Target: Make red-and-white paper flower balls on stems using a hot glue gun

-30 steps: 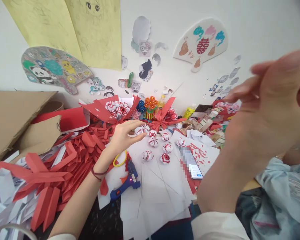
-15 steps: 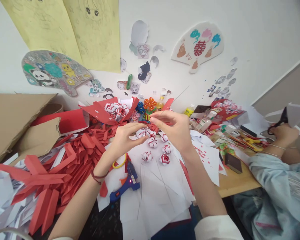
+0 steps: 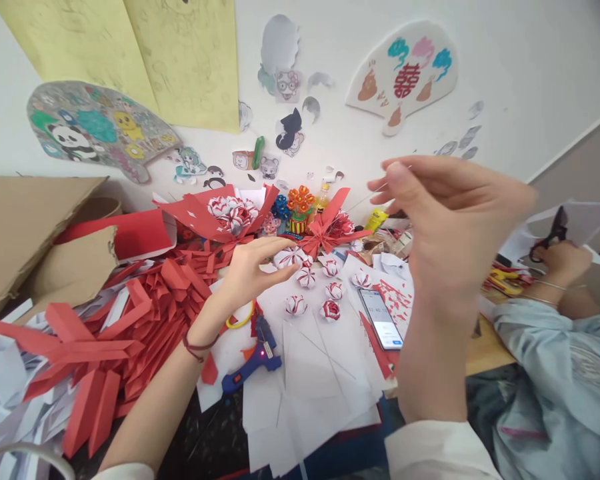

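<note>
Here you are with your left hand [image 3: 253, 272] out over the middle of the table, thumb below and fingers above, pinching a red-striped white paper flower [image 3: 286, 257] between them. Up on the other side goes your right hand [image 3: 453, 220], raised well clear of the paper, its thumb and fingers drawn together; a thin strand [image 3: 364, 198] slants up toward those fingertips, though whether they grip it I cannot tell. Just in front of the held bloom, smaller red-and-white paper flowers [image 3: 335, 291] sit scattered on the white paper sheets [image 3: 313, 393]. A blue glue gun [image 3: 250, 365] lies below your left hand, its little light glowing, with a yellow ring [image 3: 240, 317] near it. To the right of the blooms you have a phone [image 3: 383, 323], screen lit, beside a sheet dotted with red scraps [image 3: 396, 300]. Over on your left, it's a great heap of folded red paper strips [image 3: 153, 340], white paper strips [image 3: 10, 393] spilling along its edge. Behind the flowers stand a red-wrapped bouquet [image 3: 233, 212] and orange flowers [image 3: 301, 199] in a striped pot [image 3: 301, 221]. And away at the far right, a co-worker's hand [image 3: 563, 260] holds black scissors [image 3: 553, 235] against white paper [image 3: 587, 223].
</note>
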Demonstrator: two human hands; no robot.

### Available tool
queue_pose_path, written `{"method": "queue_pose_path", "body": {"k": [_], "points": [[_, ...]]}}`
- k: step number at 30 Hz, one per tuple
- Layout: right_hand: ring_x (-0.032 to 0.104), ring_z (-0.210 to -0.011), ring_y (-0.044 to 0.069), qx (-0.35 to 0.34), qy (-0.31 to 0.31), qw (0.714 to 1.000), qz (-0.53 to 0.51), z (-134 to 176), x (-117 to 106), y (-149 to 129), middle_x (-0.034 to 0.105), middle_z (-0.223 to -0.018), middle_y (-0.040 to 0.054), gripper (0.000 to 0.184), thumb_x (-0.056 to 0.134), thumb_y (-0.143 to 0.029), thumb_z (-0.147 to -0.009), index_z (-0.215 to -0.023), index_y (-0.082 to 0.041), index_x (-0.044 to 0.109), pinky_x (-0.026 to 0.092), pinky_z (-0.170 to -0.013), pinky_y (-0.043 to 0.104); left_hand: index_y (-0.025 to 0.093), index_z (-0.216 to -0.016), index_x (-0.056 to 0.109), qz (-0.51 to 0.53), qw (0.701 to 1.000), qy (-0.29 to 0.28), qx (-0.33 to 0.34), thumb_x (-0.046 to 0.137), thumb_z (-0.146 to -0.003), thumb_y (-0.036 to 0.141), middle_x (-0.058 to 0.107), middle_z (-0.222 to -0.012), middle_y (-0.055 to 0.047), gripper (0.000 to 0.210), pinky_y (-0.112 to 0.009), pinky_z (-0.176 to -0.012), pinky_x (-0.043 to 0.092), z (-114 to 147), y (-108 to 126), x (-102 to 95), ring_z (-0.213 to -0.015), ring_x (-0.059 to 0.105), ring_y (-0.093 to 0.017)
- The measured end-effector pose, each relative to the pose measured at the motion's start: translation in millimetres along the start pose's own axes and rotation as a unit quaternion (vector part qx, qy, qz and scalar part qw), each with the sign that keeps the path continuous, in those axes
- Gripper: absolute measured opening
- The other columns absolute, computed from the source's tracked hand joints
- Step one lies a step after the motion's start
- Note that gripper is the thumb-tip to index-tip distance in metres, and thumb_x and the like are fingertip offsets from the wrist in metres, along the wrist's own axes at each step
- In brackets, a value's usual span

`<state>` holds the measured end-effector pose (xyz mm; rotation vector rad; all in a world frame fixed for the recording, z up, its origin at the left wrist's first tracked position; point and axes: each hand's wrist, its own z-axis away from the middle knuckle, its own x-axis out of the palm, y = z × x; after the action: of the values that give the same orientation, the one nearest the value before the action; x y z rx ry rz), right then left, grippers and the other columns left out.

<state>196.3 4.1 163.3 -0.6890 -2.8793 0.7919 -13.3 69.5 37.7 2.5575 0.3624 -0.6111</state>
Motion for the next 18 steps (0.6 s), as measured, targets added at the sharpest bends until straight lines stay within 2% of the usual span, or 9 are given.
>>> {"method": "queue_pose_path", "body": {"k": [3,6,8,11,13,15,16,18], "points": [[0.072,-0.078,0.02,-0.022,0.053,0.998,0.005,-1.8,-6.2,-7.2,0.075,-0.087,0.0057,0.011,0.071,-0.026,-0.092,-0.098,-0.017,0.076,0.055,-0.066,0.035,0.02,-0.114,0.073,-0.002,1.0,-0.002,0.0,0.075,-0.088,0.034,0.077,-0.113,-0.007,0.029,-0.029,-0.094,0.056,0.6,0.6,0.5,-0.104,0.073,-0.02],[0.07,-0.072,0.021,-0.029,0.129,0.991,0.008,0.4,-13.6,-11.0,0.071,-0.081,0.0064,0.013,0.073,-0.027,-0.091,-0.096,-0.016,0.076,0.053,-0.061,0.034,0.019,-0.113,0.073,-0.006,1.0,-0.003,-0.004,0.075,-0.088,0.034,0.077,-0.113,-0.007,0.03,-0.03,-0.095,0.056,1.4,1.7,1.3,-0.104,0.073,-0.021],[0.067,-0.066,0.018,-0.031,0.156,0.987,0.02,6.8,-21.3,-10.9,0.069,-0.08,0.0053,0.013,0.071,-0.028,-0.092,-0.095,-0.017,0.076,0.052,-0.06,0.034,0.018,-0.113,0.073,-0.008,1.0,-0.004,-0.006,0.075,-0.088,0.034,0.077,-0.113,-0.007,0.029,-0.03,-0.095,0.056,1.6,2.4,1.5,-0.105,0.073,-0.021],[0.062,-0.056,0.013,-0.045,0.194,0.979,0.046,27.8,-40.5,-4.2,0.067,-0.074,0.001,0.009,0.07,-0.025,-0.092,-0.086,-0.02,0.075,0.049,-0.054,0.031,0.019,-0.113,0.073,-0.02,1.0,-0.002,-0.01,0.074,-0.088,0.036,0.078,-0.113,-0.007,0.03,-0.029,-0.089,0.058,1.1,3.2,1.0,-0.104,0.074,-0.022],[0.059,-0.048,0.013,-0.05,0.234,0.969,0.055,51.0,-59.6,5.8,0.063,-0.061,-0.0031,0.017,0.072,-0.026,-0.09,-0.075,-0.02,0.072,0.043,-0.048,0.028,0.019,-0.112,0.074,-0.029,0.999,0.004,-0.015,0.073,-0.088,0.037,0.078,-0.112,-0.007,0.03,-0.029,-0.086,0.059,0.3,3.8,0.3,-0.102,0.074,-0.023],[0.054,-0.041,0.013,-0.012,0.23,0.971,0.057,82.5,-82.8,20.1,0.059,-0.049,-0.0023,0.042,0.063,-0.037,-0.097,-0.059,-0.019,0.067,0.041,-0.045,0.03,0.02,-0.111,0.074,-0.034,0.999,0.009,-0.017,0.073,-0.088,0.038,0.078,-0.112,-0.007,0.03,-0.031,-0.089,0.059,-0.3,4.8,-0.4,-0.101,0.075,-0.023],[0.055,-0.042,0.014,0.038,0.234,0.97,0.056,101.3,-95.1,28.6,0.059,-0.049,-0.0018,0.045,0.061,-0.039,-0.097,-0.057,-0.018,0.066,0.042,-0.046,0.031,0.02,-0.111,0.074,-0.035,0.999,0.009,-0.017,0.073,-0.088,0.038,0.078,-0.111,-0.006,0.029,-0.032,-0.091,0.058,-0.6,5.3,-0.8,-0.102,0.075,-0.023],[0.058,-0.048,0.014,0.133,0.267,0.948,0.111,143.2,-119.3,47.6,0.065,-0.056,-0.0008,0.035,0.067,-0.037,-0.093,-0.065,-0.017,0.069,0.047,-0.055,0.031,0.022,-0.111,0.074,-0.042,0.999,0.012,-0.016,0.073,-0.088,0.038,0.078,-0.111,-0.005,0.028,-0.03,-0.09,0.058,-1.0,6.4,-1.4,-0.102,0.075,-0.022]]}}
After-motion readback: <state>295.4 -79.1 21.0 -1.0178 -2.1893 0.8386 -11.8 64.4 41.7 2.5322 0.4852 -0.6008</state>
